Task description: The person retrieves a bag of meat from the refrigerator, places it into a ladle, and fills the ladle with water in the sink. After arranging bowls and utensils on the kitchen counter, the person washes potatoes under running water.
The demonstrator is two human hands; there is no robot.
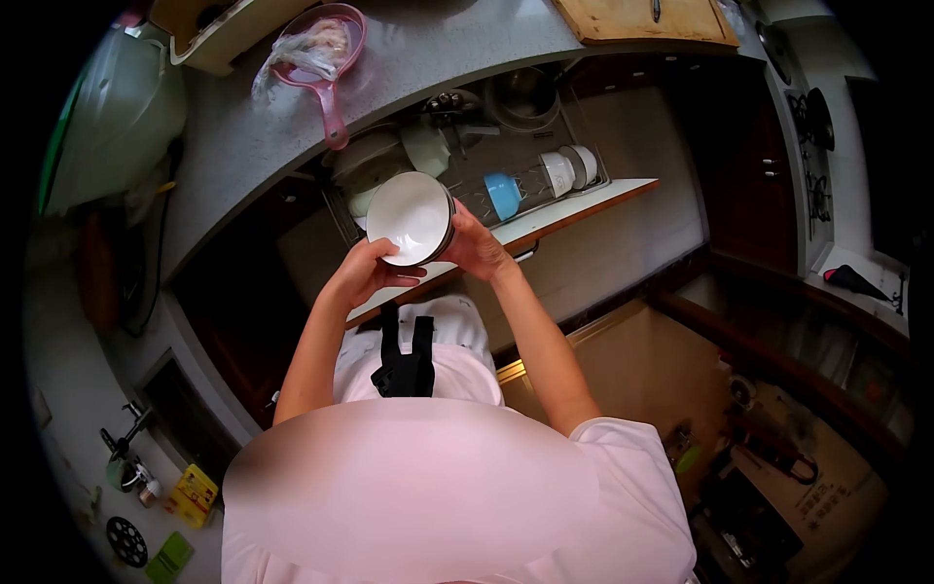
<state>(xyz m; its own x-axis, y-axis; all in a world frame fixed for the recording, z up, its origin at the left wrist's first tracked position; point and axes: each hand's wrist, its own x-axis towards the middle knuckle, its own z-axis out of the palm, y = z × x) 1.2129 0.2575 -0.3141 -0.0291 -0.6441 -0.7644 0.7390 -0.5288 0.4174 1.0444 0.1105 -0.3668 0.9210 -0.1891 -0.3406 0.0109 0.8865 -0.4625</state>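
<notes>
A round bowl (pixel 411 216), white inside with a dark outer edge, is held between my two hands above the open drawer. It may be more than one bowl nested; I cannot tell. My left hand (pixel 365 275) grips its lower left side, thumb over the rim. Around the right side wrap the fingers of my right hand (pixel 477 245). Just beyond, inside the pulled-out drawer (pixel 637 187), sit a light blue bowl (pixel 503 195) and white bowls (pixel 557 173) tipped on their sides. A pale dish (pixel 425 148) lies behind the held bowl.
A metal pot (pixel 522 97) is at the drawer's back. On the grey counter (pixel 428 44) above lie a pink strainer-like pan (pixel 326 58) with a plastic bag in it and a wooden board (pixel 642 19). A stove (pixel 817 117) stands far right.
</notes>
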